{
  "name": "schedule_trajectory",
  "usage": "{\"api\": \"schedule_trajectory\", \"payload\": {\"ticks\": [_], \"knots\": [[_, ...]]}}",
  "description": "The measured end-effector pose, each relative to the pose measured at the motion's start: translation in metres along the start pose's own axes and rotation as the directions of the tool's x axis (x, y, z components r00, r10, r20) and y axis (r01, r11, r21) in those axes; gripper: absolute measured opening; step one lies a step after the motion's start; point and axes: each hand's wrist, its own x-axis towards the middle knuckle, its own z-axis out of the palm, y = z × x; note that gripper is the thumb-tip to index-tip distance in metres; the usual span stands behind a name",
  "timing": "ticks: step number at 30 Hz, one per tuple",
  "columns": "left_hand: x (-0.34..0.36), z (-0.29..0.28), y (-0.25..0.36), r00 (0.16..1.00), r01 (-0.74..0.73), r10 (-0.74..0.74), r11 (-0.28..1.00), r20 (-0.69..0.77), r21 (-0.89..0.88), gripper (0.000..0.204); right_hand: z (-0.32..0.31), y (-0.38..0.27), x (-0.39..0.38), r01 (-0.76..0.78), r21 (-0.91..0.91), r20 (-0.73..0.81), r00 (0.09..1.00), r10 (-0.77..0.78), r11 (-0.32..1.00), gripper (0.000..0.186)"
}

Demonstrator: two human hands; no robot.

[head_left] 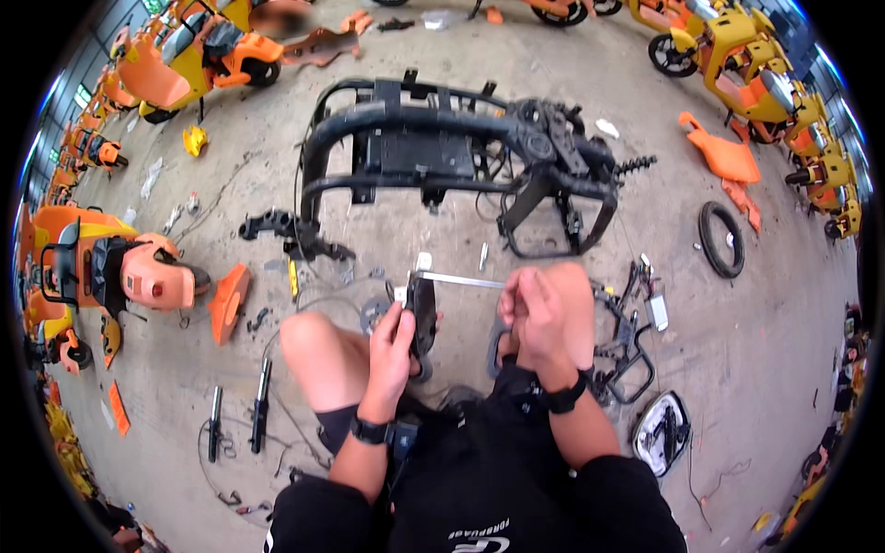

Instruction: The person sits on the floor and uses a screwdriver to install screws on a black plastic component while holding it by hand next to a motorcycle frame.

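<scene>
Head view: left hand (395, 343) grips a small, dark, curved part (424, 315) above the knee; right hand (539, 313) clenches a slim silver wrench (458, 279) reaching it, near the stripped black scooter frame (442, 147).

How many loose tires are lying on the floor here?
1. A black tire lies flat on the concrete at right, beside the orange body panels. Others may be hidden among the scooters along the edges.

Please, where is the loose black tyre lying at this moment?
In the head view, the black tyre lies flat on the concrete floor at the right, just below the loose orange panels and right of the stripped black scooter frame.
</scene>
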Motion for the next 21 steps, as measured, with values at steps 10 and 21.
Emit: {"api": "schedule_trajectory", "payload": {"ticks": [10,21], "knots": [[-0.006,0.001,0.002,0.994,-0.052,0.053,0.999,-0.091,0.013,0.037,0.0,0.007,-0.003,0.026,-0.115,0.087,0.996,-0.016,0.993,0.028],[-0.003,0.012,-0.002,0.954,-0.119,0.213,0.916,-0.213,0.383,0.032,-0.022,0.039,0.014,0.168,-0.451,0.023,0.984,-0.176,0.877,0.026]]}}
